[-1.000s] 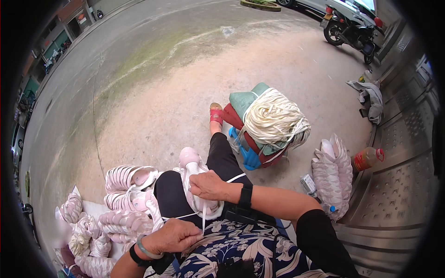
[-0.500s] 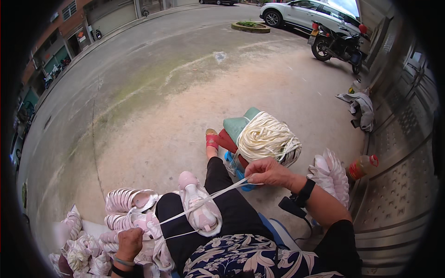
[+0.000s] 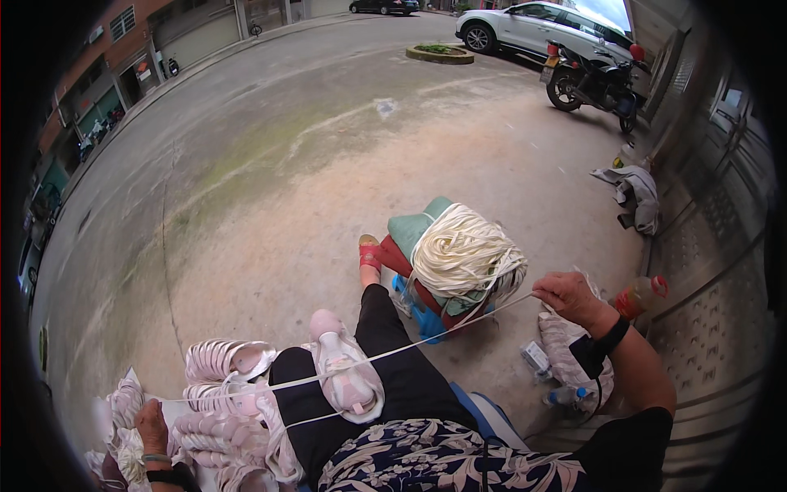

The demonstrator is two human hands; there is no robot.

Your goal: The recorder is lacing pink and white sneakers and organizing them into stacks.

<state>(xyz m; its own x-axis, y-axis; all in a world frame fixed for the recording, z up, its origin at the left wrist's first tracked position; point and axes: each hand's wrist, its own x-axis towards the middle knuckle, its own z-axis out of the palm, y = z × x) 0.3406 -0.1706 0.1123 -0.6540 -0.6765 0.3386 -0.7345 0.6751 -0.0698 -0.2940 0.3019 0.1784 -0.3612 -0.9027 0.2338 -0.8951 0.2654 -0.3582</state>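
A pale pink and white sneaker (image 3: 351, 384) lies on my lap, its toe and heel in line with my thighs. Across it runs a long white shoelace (image 3: 307, 380), drawn nearly straight between my hands. Out to the right, my right hand (image 3: 570, 298) pinches one end. My left hand (image 3: 151, 426), low at the left beside piled pink shoes (image 3: 217, 435), is closed on the other end. A second stretch of lace loops from the sneaker's side. Beyond my knees, a large coil of cream laces (image 3: 466, 250) rests on a green and dark red cloth-covered support.
Right of my legs stand stacked pink shoes (image 3: 561, 348), a red-capped bottle (image 3: 641, 297) and a blue-capped clear bottle (image 3: 566, 397). A metal door (image 3: 697, 271) borders the right. Farther off are a motorcycle (image 3: 594, 88), a white car (image 3: 533, 29) and a round planter (image 3: 440, 54).
My hands have moved apart: the right one outward to the right, the left one outward to the left. The lace between them is now longer and straighter.
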